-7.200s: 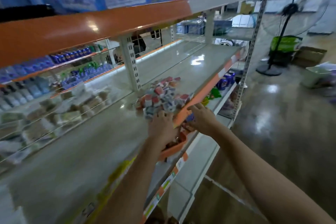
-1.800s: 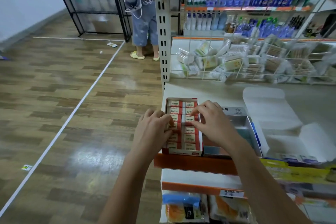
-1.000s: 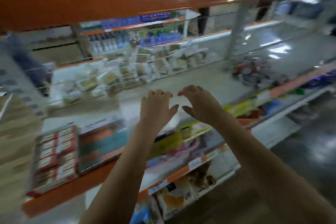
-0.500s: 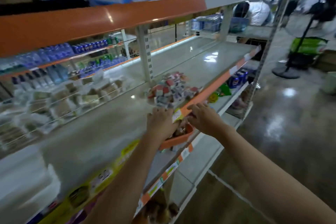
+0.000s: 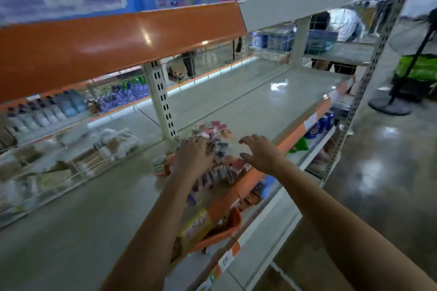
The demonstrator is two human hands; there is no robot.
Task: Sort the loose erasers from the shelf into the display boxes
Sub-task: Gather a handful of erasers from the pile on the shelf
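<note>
Both hands now up on the eraser pile (image 5: 212, 149): left hand (image 5: 192, 158) clenched into it, right hand (image 5: 257, 155) spread, empty. Pile's at shelf (image 5: 248, 106) edge; a hasty scoop prob. knocks some off.

The shelf (image 5: 272, 104) is bare grey to the right of and behind the eraser pile (image 5: 212, 149), open to its far end. Close overhead hangs the orange lip (image 5: 118, 40) of the upper shelf, capping the reach from above. A slotted upright (image 5: 162, 104) stands just behind the pile, with a wire grid (image 5: 71, 163) and packets walling the back left. Both hands (image 5: 192, 157) are at the pile, the right hand (image 5: 260, 153) spread just above its front edge
</note>
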